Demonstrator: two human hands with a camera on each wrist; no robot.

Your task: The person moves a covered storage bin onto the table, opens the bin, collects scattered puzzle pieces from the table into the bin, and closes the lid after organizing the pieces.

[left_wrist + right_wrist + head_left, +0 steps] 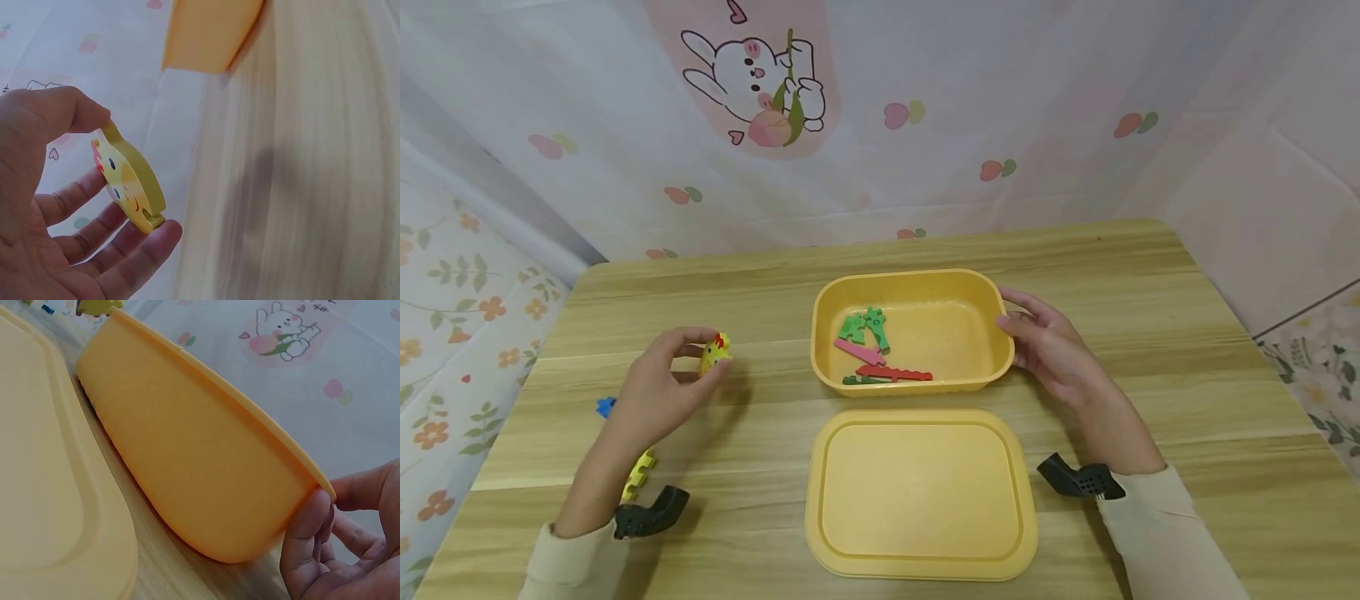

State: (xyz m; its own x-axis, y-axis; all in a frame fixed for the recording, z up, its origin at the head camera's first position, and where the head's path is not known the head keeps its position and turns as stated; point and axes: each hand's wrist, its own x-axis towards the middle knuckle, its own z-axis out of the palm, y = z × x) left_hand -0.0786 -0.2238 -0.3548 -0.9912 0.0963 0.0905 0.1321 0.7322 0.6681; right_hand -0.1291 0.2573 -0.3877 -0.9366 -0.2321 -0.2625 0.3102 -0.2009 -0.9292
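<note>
My left hand [658,383] pinches a yellow puzzle piece [715,353] with a printed face above the table's left side. In the left wrist view, the thumb and fingertips hold this piece [140,178] by its edges. My right hand [1048,342] grips the right end of a yellow plastic box [913,387]; in the right wrist view, thumb and fingers pinch the box's rim. Inside the box, toward its left, lie two green puzzle pieces [852,328], a pink piece [859,351], a red piece [902,374] and a dark green piece [865,381].
The yellow lid [921,492] lies flat in front of the box. A blue piece [606,406] and a yellow puzzle piece [638,473] are on the wooden table [1112,283], partly hidden by my left arm. A patterned curtain [880,167] hangs behind the table.
</note>
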